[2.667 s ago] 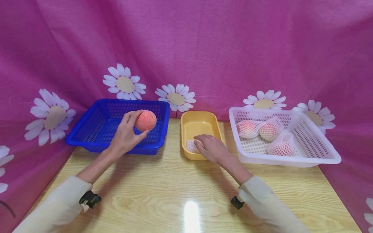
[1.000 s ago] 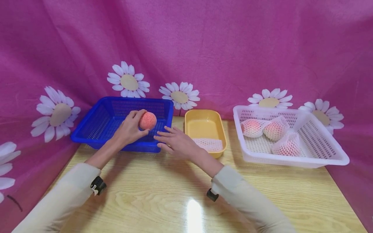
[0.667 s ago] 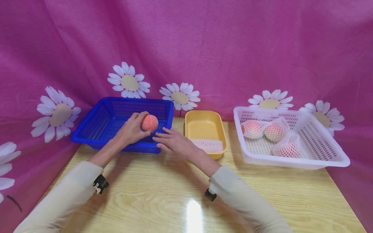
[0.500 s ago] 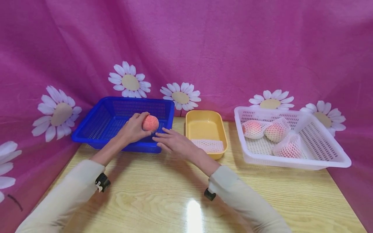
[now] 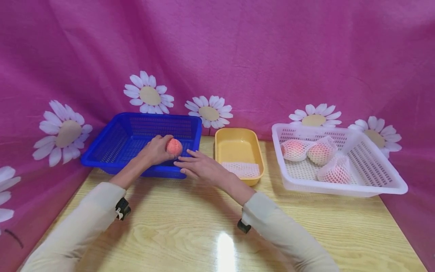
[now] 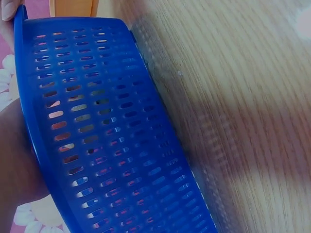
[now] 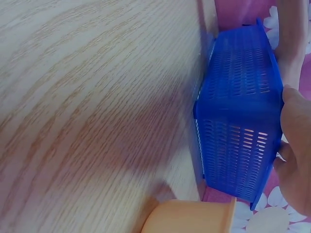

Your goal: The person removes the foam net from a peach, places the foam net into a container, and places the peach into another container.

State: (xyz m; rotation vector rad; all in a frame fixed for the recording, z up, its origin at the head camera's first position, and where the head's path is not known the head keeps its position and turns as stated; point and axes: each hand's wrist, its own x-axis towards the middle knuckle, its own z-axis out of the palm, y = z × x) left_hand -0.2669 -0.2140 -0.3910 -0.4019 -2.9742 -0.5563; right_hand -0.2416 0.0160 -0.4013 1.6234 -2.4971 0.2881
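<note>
My left hand grips a pinkish-red peach low inside the blue basket, near its front right corner. The basket wall hides most of that hand in the left wrist view. My right hand has its fingers extended at the basket's right front rim. From the right wrist view, the right hand's fingers lie against the blue rim. A white foam net rests in the front of the yellow tray.
To the right, a white basket contains 3 netted peaches. The yellow tray stands between the two baskets on the wooden table. A magenta cloth with daisies hangs behind.
My left hand has lowered the peach into the blue basket. My right hand has left the foam net in the yellow tray and moved left to the blue basket's rim.
</note>
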